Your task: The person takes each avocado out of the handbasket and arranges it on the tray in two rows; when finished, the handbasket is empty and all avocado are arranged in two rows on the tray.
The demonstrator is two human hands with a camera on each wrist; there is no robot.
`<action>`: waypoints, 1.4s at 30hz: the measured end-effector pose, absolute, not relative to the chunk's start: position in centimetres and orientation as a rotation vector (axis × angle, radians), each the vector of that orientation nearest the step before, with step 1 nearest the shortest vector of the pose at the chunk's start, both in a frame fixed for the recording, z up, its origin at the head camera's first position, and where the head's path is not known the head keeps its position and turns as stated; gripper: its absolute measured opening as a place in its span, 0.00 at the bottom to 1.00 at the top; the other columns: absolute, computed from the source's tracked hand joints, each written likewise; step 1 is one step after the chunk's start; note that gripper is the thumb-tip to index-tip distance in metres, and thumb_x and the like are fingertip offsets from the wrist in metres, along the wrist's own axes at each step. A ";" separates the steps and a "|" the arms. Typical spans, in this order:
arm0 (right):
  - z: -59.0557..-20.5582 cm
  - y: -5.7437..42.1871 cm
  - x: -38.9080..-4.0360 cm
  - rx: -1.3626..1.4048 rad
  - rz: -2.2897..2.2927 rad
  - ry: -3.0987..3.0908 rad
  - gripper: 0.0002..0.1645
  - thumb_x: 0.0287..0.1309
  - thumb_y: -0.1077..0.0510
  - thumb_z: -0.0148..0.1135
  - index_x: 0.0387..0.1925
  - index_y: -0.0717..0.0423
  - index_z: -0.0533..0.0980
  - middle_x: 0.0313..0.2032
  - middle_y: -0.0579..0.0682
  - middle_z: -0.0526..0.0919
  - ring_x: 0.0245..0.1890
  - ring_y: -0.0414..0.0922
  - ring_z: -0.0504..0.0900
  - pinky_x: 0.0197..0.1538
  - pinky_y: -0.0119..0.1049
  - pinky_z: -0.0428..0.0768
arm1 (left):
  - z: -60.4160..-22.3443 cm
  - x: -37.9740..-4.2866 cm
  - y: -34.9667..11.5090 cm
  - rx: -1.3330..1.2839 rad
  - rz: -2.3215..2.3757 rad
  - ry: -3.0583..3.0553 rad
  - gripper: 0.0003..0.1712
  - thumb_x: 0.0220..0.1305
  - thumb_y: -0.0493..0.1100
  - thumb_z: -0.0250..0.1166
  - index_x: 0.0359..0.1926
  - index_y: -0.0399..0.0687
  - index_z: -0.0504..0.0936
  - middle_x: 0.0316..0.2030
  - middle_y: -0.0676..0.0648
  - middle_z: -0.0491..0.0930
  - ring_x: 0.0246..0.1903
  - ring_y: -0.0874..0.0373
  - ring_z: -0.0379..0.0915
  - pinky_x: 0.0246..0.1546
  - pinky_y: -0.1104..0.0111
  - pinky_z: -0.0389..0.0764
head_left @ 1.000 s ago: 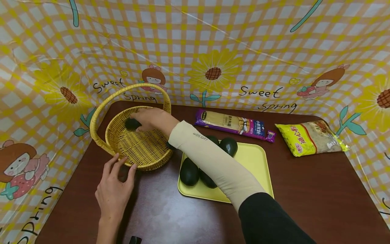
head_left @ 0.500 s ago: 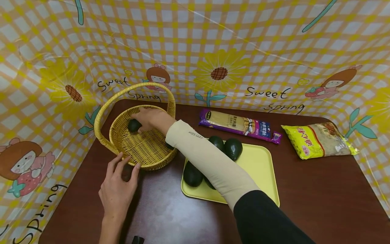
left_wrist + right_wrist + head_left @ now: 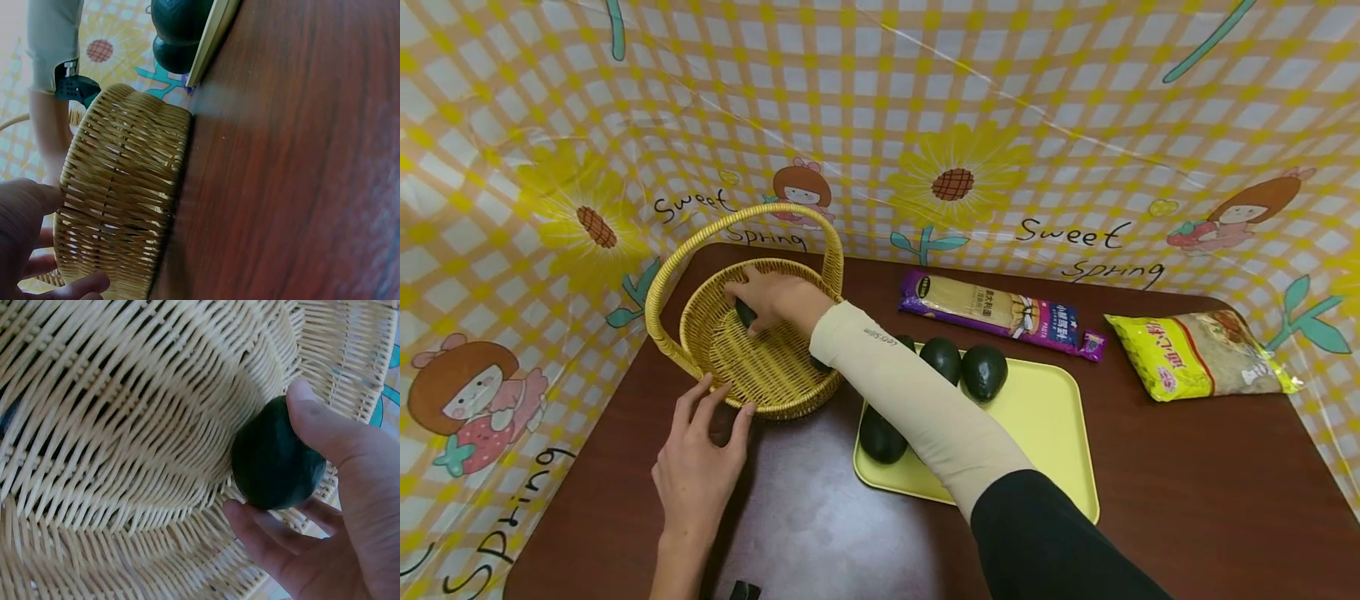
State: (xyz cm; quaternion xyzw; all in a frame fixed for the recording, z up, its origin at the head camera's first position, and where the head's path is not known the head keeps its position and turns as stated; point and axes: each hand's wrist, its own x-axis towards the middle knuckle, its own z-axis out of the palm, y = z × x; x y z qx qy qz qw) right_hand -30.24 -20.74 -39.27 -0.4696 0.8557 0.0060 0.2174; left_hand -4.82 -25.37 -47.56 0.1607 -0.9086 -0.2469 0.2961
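In the head view, my right hand (image 3: 775, 296) reaches into a round wicker basket (image 3: 790, 410) with a tall arched handle. It holds a dark green avocado (image 3: 275, 456) near the basket's wall, thumb on one side and fingers on the other, as the right wrist view shows. My left hand (image 3: 700, 471) is at the basket's near left rim, fingers spread and loosely bent, with fingertips touching the rim. The left wrist view has its thumb (image 3: 47, 197) right at the wicker edge. Several avocados (image 3: 984, 372) lie on a yellow tray (image 3: 1045, 417), partly hidden by my right forearm.
Behind the tray lies a purple pasta packet (image 3: 992, 310). A yellow and clear food bag (image 3: 1198, 354) is at the right. A checked, flower-printed cloth (image 3: 955, 100) walls in the back and sides of the brown table (image 3: 1187, 483). A small black object (image 3: 745, 590) sits at the front edge.
The whole head view has shifted, so everything appears farther right. My right hand stays in the basket with the avocado, now covering more of it. The left hand keeps its place at the rim.
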 end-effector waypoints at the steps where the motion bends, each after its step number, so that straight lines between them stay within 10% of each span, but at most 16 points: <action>1: -39.3 -20.7 -30.2 -1.304 0.024 2.367 0.37 0.73 0.42 0.69 0.75 0.37 0.65 0.79 0.56 0.55 0.51 0.47 0.80 0.48 0.39 0.78 | -47.5 -4.8 -25.3 0.424 -0.659 -2.416 0.25 0.70 0.55 0.76 0.62 0.48 0.88 0.70 0.48 0.79 0.12 0.57 0.68 0.11 0.64 0.66; 26: -38.7 -19.1 -29.7 -1.319 0.183 2.367 0.45 0.68 0.39 0.73 0.80 0.37 0.63 0.65 0.49 0.78 0.57 0.46 0.81 0.56 0.42 0.82 | -47.5 -5.0 -24.8 0.431 -0.677 -2.431 0.25 0.70 0.55 0.76 0.61 0.49 0.88 0.70 0.49 0.78 0.14 0.55 0.70 0.13 0.62 0.68; 42: -37.4 -17.3 -29.4 -1.344 0.155 2.427 0.54 0.64 0.29 0.72 0.83 0.35 0.58 0.76 0.54 0.67 0.66 0.51 0.78 0.66 0.47 0.78 | -47.4 -4.5 -25.1 0.469 -0.669 -2.427 0.25 0.69 0.56 0.76 0.61 0.49 0.89 0.69 0.48 0.79 0.11 0.58 0.62 0.12 0.62 0.66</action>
